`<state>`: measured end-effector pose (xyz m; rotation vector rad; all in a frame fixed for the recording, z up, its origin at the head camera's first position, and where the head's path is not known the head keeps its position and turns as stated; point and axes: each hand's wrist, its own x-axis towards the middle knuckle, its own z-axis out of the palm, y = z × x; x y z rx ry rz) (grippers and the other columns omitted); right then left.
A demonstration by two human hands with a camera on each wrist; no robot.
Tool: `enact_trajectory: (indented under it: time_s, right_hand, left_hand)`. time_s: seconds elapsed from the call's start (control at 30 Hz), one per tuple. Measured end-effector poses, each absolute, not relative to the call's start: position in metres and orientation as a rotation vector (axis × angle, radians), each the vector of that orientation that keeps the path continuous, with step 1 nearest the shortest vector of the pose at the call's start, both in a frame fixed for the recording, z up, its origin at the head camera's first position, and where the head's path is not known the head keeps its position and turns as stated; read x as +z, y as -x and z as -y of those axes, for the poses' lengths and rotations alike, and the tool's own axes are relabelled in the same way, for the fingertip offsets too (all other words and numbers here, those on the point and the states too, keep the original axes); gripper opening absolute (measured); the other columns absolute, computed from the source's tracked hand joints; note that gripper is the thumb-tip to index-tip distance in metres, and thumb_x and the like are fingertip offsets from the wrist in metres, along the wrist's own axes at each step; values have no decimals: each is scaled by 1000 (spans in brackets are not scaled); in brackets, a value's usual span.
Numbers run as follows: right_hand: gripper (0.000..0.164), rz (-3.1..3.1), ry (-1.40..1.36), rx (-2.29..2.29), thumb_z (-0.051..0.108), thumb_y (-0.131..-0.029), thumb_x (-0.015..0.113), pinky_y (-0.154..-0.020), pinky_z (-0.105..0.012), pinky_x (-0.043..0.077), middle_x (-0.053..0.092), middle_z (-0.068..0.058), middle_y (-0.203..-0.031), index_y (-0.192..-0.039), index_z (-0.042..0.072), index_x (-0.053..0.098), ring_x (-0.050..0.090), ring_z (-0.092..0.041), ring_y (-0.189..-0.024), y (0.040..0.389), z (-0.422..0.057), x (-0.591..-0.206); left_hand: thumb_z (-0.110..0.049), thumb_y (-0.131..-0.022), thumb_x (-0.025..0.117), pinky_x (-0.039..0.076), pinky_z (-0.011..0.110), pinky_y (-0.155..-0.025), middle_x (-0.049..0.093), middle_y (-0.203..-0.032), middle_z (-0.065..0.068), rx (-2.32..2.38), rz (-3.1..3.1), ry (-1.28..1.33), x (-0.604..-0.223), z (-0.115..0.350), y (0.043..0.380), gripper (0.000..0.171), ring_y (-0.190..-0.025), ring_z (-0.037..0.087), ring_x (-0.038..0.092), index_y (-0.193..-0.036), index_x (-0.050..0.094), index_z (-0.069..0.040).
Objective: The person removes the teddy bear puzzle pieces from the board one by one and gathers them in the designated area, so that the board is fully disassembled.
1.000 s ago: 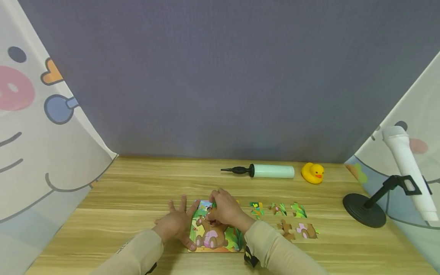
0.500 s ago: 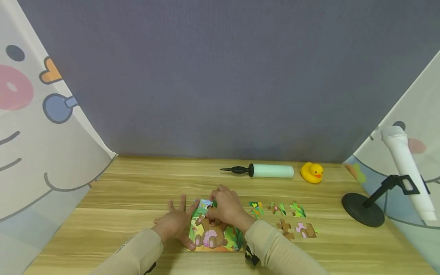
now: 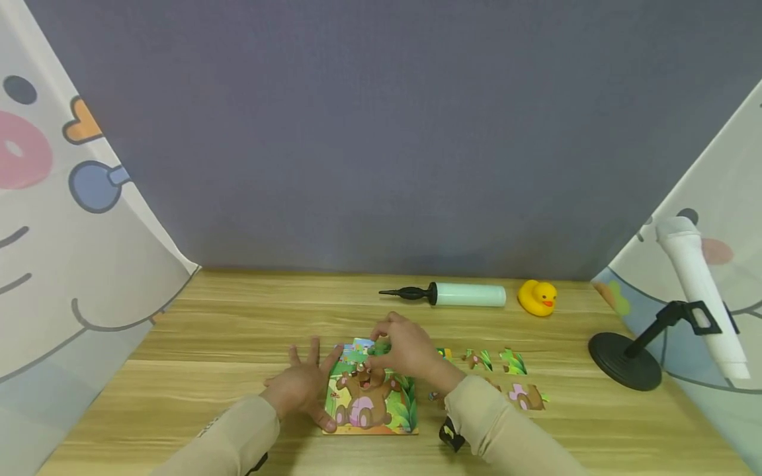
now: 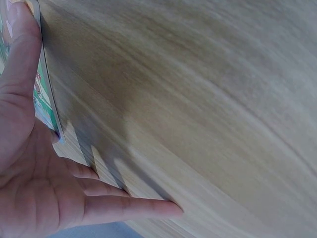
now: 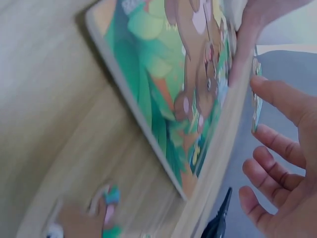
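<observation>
Green-and-blue in right hand (image 3: 409, 349): pinches puzzle piece (image 5: 256, 110), braces bear board (image 3: 370, 402) with splayed left hand (image 3: 301, 387); should lower level.

Both arms reach forward in pale long sleeves — the left arm (image 3: 220, 443) slanting in from the lower left, the right arm (image 3: 518, 430) from the lower right — with the wrists bare past the cuffs. The left hand (image 3: 300, 387) lies palm down, its fingers straight and spread wide like a fan, the thumb set well apart from them. The right hand (image 3: 407, 347) is near the left and turned toward it: thumb and index finger pinch, while the other three fingers bend loosely beneath — touching nothing.
</observation>
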<state>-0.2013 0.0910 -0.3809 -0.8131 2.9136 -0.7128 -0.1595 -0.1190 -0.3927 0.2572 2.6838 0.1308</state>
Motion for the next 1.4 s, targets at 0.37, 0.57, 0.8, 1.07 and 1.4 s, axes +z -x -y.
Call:
enact_trajectory:
  time_s: [0.37, 0.57, 0.8, 1.07, 1.4]
  right_hand:
    - [37, -2825, 928, -745, 33, -82, 87, -77, -38, 54, 61, 0, -106, -109, 13, 72, 60, -19, -91, 195, -128, -379]
    - [35, -2772, 970, -777, 35, -82, 87, -73, -33, 53, 61, -1, -103, -108, 16, 73, 60, -20, -89, 187, -150, -376]
    - [35, -2734, 967, -828, 38, -83, 85, -69, -29, 50, 61, 1, -101, -111, 21, 72, 59, -21, -89, 174, -178, -374]
    - [35, -2752, 902, -850, 46, -81, 85, -65, -25, 48, 61, 9, -99, -107, 27, 72, 57, -11, -86, 159, -203, -381]
    - [36, -2776, 849, -833, 50, -79, 84, -91, -58, 54, 69, 11, -105, -106, 29, 72, 64, -34, -114, 136, -229, -391]
  left_hand:
    - [-52, -54, 89, 47, 80, -71, 6, -164, 33, 97, -2686, -259, -394, 119, 160, 138, -140, 69, 14, -164, 13, -18]
    - [-53, -53, 90, 47, 80, -72, 6, -164, 33, 92, -2687, -256, -395, 119, 161, 139, -140, 68, 13, -164, 12, -18]
    - [-50, -53, 90, 43, 84, -74, 3, -164, 33, 155, -2678, -251, -395, 120, 160, 139, -140, 70, 9, -163, 12, -17]
    - [-48, -53, 90, 41, 85, -75, 4, -164, 34, 177, -2680, -256, -393, 120, 159, 138, -140, 70, 8, -163, 13, -17]
    - [-45, -54, 91, 38, 88, -76, 2, -164, 34, 218, -2672, -258, -392, 121, 158, 137, -140, 70, 7, -163, 13, -17]
